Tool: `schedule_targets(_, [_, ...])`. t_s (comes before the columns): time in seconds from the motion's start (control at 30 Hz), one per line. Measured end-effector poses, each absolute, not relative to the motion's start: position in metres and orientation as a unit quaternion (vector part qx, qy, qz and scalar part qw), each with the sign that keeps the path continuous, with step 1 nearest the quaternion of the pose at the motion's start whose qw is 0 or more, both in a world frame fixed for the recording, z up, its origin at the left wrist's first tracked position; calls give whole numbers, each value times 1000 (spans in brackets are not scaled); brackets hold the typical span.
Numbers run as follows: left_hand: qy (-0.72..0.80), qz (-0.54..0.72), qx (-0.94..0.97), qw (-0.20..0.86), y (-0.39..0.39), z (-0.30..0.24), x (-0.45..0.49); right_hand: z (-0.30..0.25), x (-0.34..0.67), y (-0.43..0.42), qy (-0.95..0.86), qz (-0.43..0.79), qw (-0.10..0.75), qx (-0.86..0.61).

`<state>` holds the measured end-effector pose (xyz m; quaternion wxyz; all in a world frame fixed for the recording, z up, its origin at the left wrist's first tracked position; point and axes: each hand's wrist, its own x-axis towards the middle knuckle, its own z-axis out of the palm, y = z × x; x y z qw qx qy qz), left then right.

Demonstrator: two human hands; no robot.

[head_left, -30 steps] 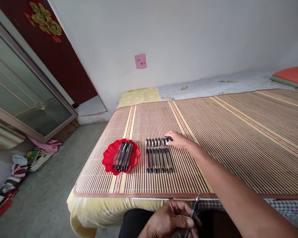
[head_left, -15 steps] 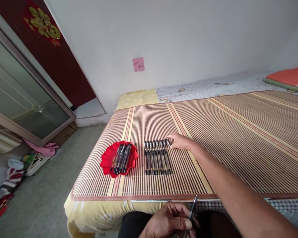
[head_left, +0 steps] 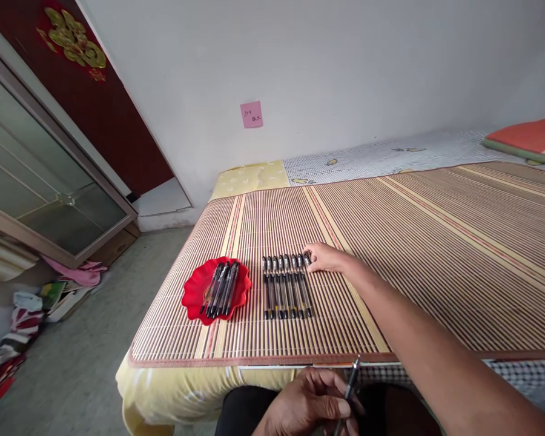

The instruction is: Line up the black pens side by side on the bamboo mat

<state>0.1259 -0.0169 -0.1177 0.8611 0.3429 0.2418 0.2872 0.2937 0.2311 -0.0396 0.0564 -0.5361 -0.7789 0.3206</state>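
My left hand (head_left: 311, 399) is closed around an uncapped pen (head_left: 353, 378), its tip pointing up, near the front edge of the bed. My right hand (head_left: 323, 257) reaches out over the mat, thumb and fingers pinching a dark pen cap (head_left: 307, 260) at the right end of a row. Several other caps (head_left: 281, 263) lie side by side to its left. Just below them is a neat row of several clear-barrelled pens (head_left: 287, 297) with dark ends. Left of these, a red scalloped plate (head_left: 193, 300) holds several black capped pens (head_left: 222, 290).
A striped bamboo mat (head_left: 367, 230) covers the bed, over a yellow patterned sheet (head_left: 172, 387). On the wall is a pink note (head_left: 252, 114). A folded red cloth (head_left: 531, 136) lies at the far right. A glass-panelled door (head_left: 49, 163) and floor clutter (head_left: 27, 312) are at left.
My right hand stays at the right end of the cap row, and the cap there now stands straighter in line with the others. The left hand keeps its pen nearly still.
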Motion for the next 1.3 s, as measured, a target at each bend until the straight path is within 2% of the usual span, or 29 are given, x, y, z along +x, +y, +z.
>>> schedule_targets(0.63, [232, 281, 339, 867, -17, -116, 126, -46, 298, 232, -756, 357, 100, -539])
schedule_targets(0.77, [215, 337, 318, 860, -16, -114, 128, -44, 303, 227, -744, 360, 133, -546])
schedule_targets(0.9, [193, 380, 314, 848, -15, -116, 128, -43, 313, 196, -707, 383, 239, -544])
schedule_targets(1.03, [171, 397, 313, 845, -16, -114, 122, -43, 319, 123, -649, 469, 370, -471])
schedule_targets(1.17, [221, 435, 313, 815, -18, -101, 120, -44, 306, 45, -556, 562, 410, -455])
schedule_targets(1.3, [313, 482, 364, 733, -25, -88, 124, -51, 284, 3, -507, 595, 424, -457])
